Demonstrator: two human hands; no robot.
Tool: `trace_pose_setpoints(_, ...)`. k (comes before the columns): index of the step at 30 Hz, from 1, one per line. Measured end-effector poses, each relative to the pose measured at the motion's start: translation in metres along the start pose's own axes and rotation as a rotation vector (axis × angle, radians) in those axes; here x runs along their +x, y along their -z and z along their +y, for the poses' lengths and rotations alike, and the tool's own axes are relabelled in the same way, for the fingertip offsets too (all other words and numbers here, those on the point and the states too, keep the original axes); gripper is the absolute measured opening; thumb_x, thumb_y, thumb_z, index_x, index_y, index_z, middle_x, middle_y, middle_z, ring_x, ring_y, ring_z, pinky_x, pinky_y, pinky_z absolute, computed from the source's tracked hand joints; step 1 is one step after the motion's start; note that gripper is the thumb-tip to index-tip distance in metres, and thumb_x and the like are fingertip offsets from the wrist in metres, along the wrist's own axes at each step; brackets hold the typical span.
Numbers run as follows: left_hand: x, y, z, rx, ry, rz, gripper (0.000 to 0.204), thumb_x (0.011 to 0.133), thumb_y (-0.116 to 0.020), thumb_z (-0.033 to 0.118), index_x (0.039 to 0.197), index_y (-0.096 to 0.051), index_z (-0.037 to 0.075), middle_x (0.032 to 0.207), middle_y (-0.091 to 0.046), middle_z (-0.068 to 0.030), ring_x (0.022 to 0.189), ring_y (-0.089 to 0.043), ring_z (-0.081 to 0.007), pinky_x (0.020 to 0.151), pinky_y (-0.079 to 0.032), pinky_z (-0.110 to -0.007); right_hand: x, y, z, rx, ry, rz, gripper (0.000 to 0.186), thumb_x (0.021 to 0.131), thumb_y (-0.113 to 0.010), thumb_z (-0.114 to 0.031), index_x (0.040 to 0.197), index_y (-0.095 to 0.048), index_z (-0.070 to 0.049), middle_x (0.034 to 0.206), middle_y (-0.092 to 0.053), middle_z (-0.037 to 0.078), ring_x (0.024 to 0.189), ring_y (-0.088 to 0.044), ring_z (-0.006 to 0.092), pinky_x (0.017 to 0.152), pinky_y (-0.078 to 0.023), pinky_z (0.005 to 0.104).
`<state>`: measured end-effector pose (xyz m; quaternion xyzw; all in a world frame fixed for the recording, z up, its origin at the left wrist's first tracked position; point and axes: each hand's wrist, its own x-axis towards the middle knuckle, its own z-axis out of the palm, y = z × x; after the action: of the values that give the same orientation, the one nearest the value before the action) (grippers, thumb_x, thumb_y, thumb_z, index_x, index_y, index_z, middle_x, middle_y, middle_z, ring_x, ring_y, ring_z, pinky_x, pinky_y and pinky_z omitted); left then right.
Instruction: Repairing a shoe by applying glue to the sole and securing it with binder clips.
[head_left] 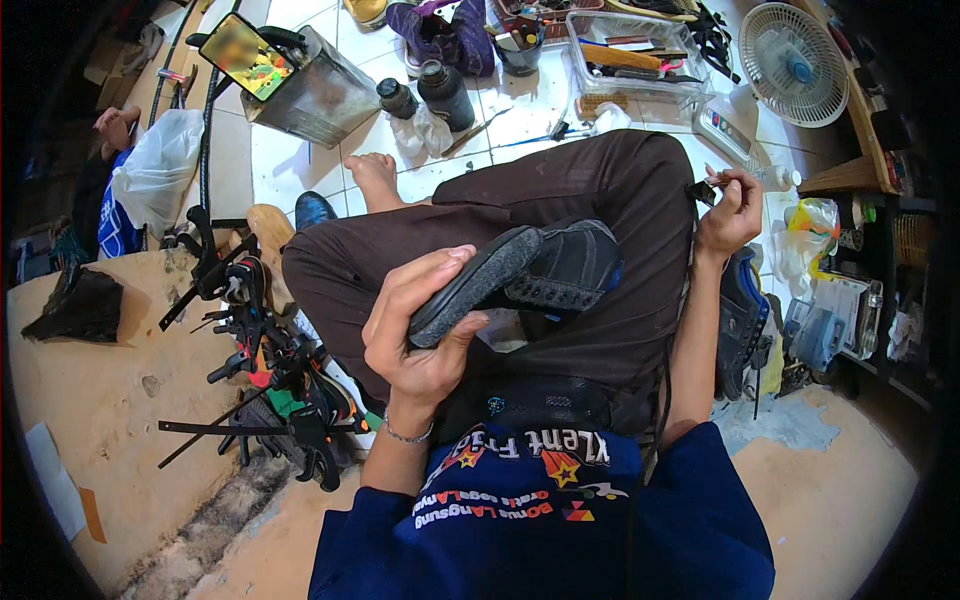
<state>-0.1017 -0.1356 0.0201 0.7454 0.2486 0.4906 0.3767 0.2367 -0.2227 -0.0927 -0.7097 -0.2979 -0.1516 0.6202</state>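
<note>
My left hand (pixel 410 310) grips a black shoe (pixel 565 265) by its sole, fingers on one side and thumb on the other. The shoe is tilted above my lap, its dark sole edge turned toward me and its eyelets showing lower down. Out to the right, beside my raised knee, my right hand (pixel 730 215) pinches a small dark piece (pixel 703 193) whose kind I cannot make out. Another black shoe with blue lining (pixel 740 315) lies by my right forearm.
Ahead on the tiles stand dark bottles (pixel 446 95), a purple shoe (pixel 470 35), a clear tool bin (pixel 640 65) and a white fan (pixel 795 65). A phone (pixel 245 58) leans on a metal box (pixel 320 95). Black clamps (pixel 270 340) crowd my left; another person's hand (pixel 115 125) shows far left.
</note>
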Motion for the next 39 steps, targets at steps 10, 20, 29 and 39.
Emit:
trace_pose_setpoints(10,0.007,-0.015,0.014,0.084,-0.036,-0.013,0.043,0.08,-0.08,0.023,0.108,-0.062,-0.003,0.104,-0.062,-0.0176,0.096,-0.067,-0.0291,0.082,-0.053,-0.035,-0.011,-0.029,-0.159,0.684,0.154,-0.218,0.039,0.086,-0.038,-0.036,0.071,-0.049,-0.001,0.062,-0.044,0.009,0.063,-0.038,0.0186,0.061,-0.032,0.0359)
trace_pose_setpoints(20,0.009,-0.024,0.033,0.215,-0.036,-0.022,0.045,0.074,-0.083,0.018,0.107,-0.062,-0.003,0.1,-0.063,-0.018,0.086,-0.065,-0.0275,0.076,-0.053,-0.033,-0.018,-0.062,-0.203,0.86,0.221,-0.165,0.03,0.083,-0.043,-0.009,0.056,-0.047,0.005,0.049,-0.044,0.009,0.044,-0.04,0.02,0.045,-0.037,0.0333)
trace_pose_setpoints(29,0.01,-0.029,0.032,0.152,-0.063,-0.017,0.048,0.07,-0.086,0.015,0.105,-0.059,-0.001,0.099,-0.062,-0.0183,0.087,-0.068,-0.0293,0.075,-0.056,-0.034,-0.011,-0.068,-0.203,0.859,0.225,-0.212,0.032,0.084,-0.043,-0.008,0.054,-0.044,0.004,0.048,-0.044,0.008,0.041,-0.042,0.0174,0.041,-0.034,0.03)
trace_pose_setpoints(39,0.011,-0.045,0.031,0.005,-0.122,0.032,0.051,0.07,-0.088,0.015,0.105,-0.054,0.0,0.098,-0.061,-0.0187,0.092,-0.067,-0.03,0.079,-0.058,-0.036,0.001,-0.064,-0.201,0.834,0.078,-0.489,0.041,0.093,-0.035,-0.022,0.06,-0.042,0.001,0.055,-0.04,0.009,0.049,-0.034,0.0163,0.05,-0.03,0.0327)
